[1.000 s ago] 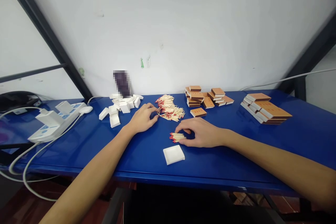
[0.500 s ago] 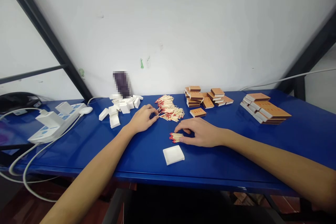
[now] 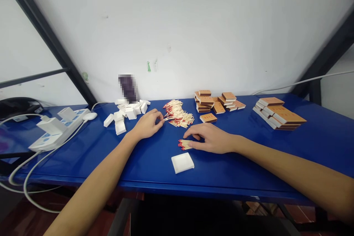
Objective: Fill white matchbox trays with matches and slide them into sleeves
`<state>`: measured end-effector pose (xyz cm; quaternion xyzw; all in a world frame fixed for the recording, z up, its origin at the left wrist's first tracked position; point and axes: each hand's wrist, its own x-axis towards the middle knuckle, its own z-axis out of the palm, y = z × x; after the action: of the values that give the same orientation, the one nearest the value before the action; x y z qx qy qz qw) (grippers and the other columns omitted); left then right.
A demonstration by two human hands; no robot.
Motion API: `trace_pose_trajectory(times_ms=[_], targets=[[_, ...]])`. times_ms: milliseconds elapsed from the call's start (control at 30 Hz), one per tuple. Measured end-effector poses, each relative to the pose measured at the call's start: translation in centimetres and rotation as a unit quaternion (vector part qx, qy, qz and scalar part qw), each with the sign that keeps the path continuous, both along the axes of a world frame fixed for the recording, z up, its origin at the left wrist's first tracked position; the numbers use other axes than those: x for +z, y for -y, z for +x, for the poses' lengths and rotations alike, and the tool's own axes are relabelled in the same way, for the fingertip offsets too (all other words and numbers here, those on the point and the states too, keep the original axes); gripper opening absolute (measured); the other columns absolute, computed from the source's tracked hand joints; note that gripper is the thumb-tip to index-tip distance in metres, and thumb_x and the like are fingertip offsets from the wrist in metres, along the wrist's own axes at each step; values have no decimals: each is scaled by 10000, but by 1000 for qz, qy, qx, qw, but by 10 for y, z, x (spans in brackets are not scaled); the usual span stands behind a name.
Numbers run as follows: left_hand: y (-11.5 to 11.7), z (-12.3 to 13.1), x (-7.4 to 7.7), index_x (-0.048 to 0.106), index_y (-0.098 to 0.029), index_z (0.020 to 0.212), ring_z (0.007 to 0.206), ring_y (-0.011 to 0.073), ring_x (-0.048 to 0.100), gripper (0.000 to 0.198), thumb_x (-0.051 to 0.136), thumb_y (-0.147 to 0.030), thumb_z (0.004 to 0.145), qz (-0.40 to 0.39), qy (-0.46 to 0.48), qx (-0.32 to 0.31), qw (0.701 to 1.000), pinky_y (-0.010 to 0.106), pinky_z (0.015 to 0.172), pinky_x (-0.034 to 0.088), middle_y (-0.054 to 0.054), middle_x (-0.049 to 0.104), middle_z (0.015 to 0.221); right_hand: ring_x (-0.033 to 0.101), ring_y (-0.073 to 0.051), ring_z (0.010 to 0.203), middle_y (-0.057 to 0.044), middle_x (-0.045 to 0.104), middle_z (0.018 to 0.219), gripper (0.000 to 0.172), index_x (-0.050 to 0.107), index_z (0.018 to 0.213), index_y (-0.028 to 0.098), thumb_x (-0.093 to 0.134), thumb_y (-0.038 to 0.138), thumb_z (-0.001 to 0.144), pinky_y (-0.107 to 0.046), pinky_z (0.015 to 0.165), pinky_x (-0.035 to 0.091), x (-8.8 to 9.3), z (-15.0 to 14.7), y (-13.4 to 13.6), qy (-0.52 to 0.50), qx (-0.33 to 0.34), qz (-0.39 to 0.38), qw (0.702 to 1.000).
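My left hand [image 3: 148,124] is at the left side of a loose pile of red-tipped matches [image 3: 177,112]. Thumb and forefinger pinch matchsticks [image 3: 167,118] there; how many is too small to tell. My right hand [image 3: 211,139] rests on the blue table, fingers curled and thumb against a small bunch of matches [image 3: 184,144]. Their red heads point left, while the other ends are partly hidden by the hand. Nearer the front edge, just below this bunch, lies a white matchbox tray [image 3: 182,163].
White matchbox trays [image 3: 131,113] are heaped at the back left. Orange-brown matchboxes [image 3: 206,100] stand stacked behind my right hand, with another stack of matchboxes [image 3: 282,115] at the right. A power strip [image 3: 52,137] with cables lies left on the table [image 3: 155,171].
My left hand has drawn back slightly to the left, with matchsticks between its fingertips. The right hand stays at the small bunch, nearly unmoved.
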<state>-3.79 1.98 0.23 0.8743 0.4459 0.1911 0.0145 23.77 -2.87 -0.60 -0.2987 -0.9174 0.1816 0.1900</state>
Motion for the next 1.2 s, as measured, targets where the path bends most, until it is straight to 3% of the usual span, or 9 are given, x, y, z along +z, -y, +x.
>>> trace_pose_trajectory(times_ms=[233, 433, 567, 700, 833, 1033, 1200], targets=[[7, 1, 9, 576, -179, 803, 739, 171, 559, 48, 535, -203, 806, 27, 36, -6, 999, 304, 673, 422, 22, 593, 809, 473, -127, 577, 29, 522, 654, 312, 641, 1154, 185, 469, 368, 970, -255, 565, 344, -8, -2, -5, -98, -58, -48, 992], [20, 17, 7, 583, -181, 818, 741, 146, 556, 77, 533, -223, 858, 24, 61, -93, 993, 275, 680, 427, 14, 600, 816, 438, -116, 555, 50, 475, 627, 318, 624, 1185, 185, 520, 340, 926, -243, 545, 333, -9, -5, -7, -128, -107, -31, 985], [35, 36, 7, 602, -184, 860, 742, 143, 558, 124, 522, -267, 905, 2, 74, -135, 988, 265, 678, 425, 21, 609, 828, 433, -113, 549, 50, 473, 601, 287, 671, 1086, 179, 583, 350, 874, -242, 538, 346, -9, -9, -8, -181, -121, -31, 975], [39, 44, 6, 616, -184, 882, 602, 120, 485, 183, 507, -322, 934, -30, 66, -129, 989, 248, 599, 383, -14, 539, 678, 468, -118, 565, 18, 537, 629, 228, 685, 904, 175, 574, 372, 874, -245, 528, 372, -8, -13, -7, -225, -110, -56, 967], [37, 44, 2, 627, -191, 879, 511, 99, 419, 186, 508, -320, 939, -72, 34, -138, 987, 233, 555, 343, -53, 462, 573, 523, -112, 553, 25, 553, 658, 205, 576, 827, 184, 595, 386, 863, -248, 535, 432, -7, -12, -7, -272, -113, -107, 950], [37, 48, -2, 673, -198, 927, 524, 102, 441, 258, 481, -367, 960, -105, 48, -155, 981, 231, 552, 353, -42, 509, 591, 627, -125, 660, -43, 644, 930, 114, 477, 728, 192, 587, 214, 748, -273, 598, 515, -8, -8, -8, -315, -111, -131, 934], [22, 29, 4, 662, -175, 935, 629, 125, 516, 342, 363, -331, 992, -32, 114, -101, 988, 260, 630, 396, -1, 616, 742, 561, -113, 554, 3, 627, 706, 70, 549, 813, 188, 584, 189, 753, -251, 538, 463, -10, -8, -7, -228, -126, -85, 962]])
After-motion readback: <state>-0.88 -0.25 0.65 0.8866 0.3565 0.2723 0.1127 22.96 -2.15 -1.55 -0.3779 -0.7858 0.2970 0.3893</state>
